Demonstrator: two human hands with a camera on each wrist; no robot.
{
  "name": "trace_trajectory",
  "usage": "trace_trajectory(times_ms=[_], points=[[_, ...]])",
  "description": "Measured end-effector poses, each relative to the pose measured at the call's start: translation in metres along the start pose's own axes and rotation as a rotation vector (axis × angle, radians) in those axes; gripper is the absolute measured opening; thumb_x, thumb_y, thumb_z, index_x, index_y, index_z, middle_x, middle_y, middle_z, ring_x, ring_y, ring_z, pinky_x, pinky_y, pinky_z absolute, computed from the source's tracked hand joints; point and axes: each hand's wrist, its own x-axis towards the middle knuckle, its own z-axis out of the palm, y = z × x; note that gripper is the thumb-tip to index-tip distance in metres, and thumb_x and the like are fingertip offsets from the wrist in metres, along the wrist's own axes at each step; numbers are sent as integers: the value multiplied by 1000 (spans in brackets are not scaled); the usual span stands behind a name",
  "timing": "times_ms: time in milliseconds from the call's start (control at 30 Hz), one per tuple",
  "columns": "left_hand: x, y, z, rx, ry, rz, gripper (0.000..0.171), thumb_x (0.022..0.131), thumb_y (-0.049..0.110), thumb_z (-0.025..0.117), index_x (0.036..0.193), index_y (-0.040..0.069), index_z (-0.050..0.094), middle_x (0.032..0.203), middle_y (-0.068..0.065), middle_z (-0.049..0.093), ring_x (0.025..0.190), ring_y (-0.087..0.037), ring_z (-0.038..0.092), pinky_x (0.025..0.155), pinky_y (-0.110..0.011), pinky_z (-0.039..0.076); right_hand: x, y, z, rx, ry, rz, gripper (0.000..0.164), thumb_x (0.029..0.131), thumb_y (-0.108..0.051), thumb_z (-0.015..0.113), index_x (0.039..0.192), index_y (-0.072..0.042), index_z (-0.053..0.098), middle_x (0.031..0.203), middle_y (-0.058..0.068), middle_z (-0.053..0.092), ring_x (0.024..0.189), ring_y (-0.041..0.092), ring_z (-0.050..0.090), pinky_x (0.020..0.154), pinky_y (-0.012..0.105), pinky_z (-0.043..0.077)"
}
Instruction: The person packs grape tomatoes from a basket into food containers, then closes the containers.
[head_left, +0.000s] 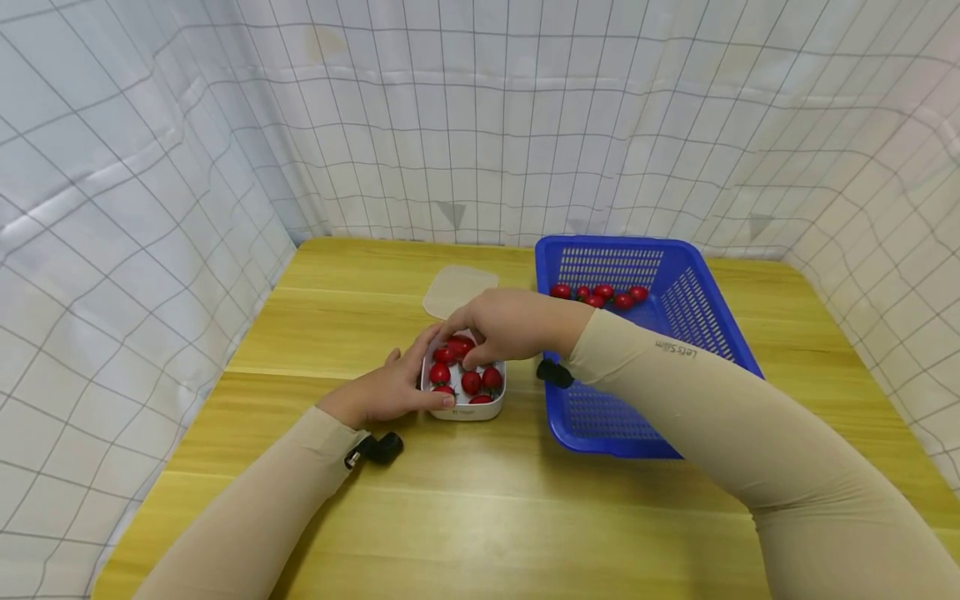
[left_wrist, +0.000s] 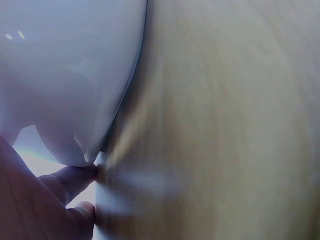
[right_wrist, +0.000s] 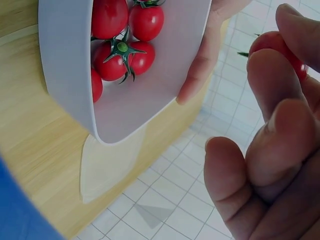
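A white rectangular container (head_left: 474, 412) stands on the table with several cherry tomatoes (head_left: 471, 382) in it, some showing green stems. My left hand (head_left: 390, 387) holds it from the left, thumb along the near wall and fingers along the left side. Over the container's far part reaches my right hand (head_left: 517, 321). In the right wrist view, a red cherry tomato (right_wrist: 279, 42) is pinched between its thumb and fingers, a bit of green stem sticking out. The left wrist view shows mostly the container's glossy wall (left_wrist: 65, 65) and the left fingers against its lower edge.
To the right stands a blue slotted basket (head_left: 553, 417) with several tomatoes (head_left: 622, 302) at its far end, under the right forearm. A translucent flat lid (head_left: 459, 286) lies behind the container. White gridded curtains (head_left: 495, 142) enclose the wooden table (head_left: 420, 517).
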Motion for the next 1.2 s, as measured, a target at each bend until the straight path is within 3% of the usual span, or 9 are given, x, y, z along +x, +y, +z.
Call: trace_trajectory(times_ms=[233,367,500,667,733,867,1033,1200], points=[[1,-2,0,4,-1,-14,115,92,55,73,169,29,-8,178,-5,9,163,-42,16,124,-71,-15,-6,4,-3,39,35,-8,48,98,-34,76,144,-22,66,76,-5,63,71,10,58,64,27,48],[2,-2,0,14,7,-29,116,91,57,74,169,28,-7,177,-9,12,162,-46,16,125,-71,-12,-19,18,-12,60,130,37,45,100,-35,74,143,-21,66,78,-4,68,70,11,59,66,30,51],[2,-1,1,24,14,-31,118,90,57,76,170,26,-5,177,-11,12,162,-43,20,127,-68,-12,-35,52,-21,113,271,144,41,101,-32,73,140,-20,68,81,-1,69,68,13,59,68,32,50],[2,0,1,8,20,-29,119,89,55,78,170,24,-4,177,-12,12,162,-42,19,128,-65,-13,-53,116,-19,198,397,330,41,101,-29,72,140,-17,68,91,5,69,71,19,59,73,37,50],[1,0,1,3,19,-31,119,89,55,78,170,25,-4,177,-12,12,162,-43,19,128,-66,-13,-56,139,-12,214,396,397,42,101,-28,71,140,-14,67,101,8,72,81,21,63,81,40,51],[1,0,1,-1,12,-38,119,88,56,78,170,26,-4,177,-12,12,162,-44,18,127,-66,-13,-52,170,6,233,315,474,53,101,-24,71,150,-10,59,123,16,73,104,29,68,98,49,53],[0,-2,0,4,22,-39,120,88,57,78,170,26,-4,177,-13,12,161,-46,18,127,-68,-12,-36,178,20,189,264,459,67,98,-23,75,157,-6,48,138,22,66,124,36,64,114,54,46],[1,0,1,1,20,-31,119,89,54,78,170,24,-4,177,-12,14,161,-44,21,128,-66,-13,-25,179,27,136,226,449,62,98,-23,75,152,-3,53,137,23,67,126,38,63,111,54,48]])
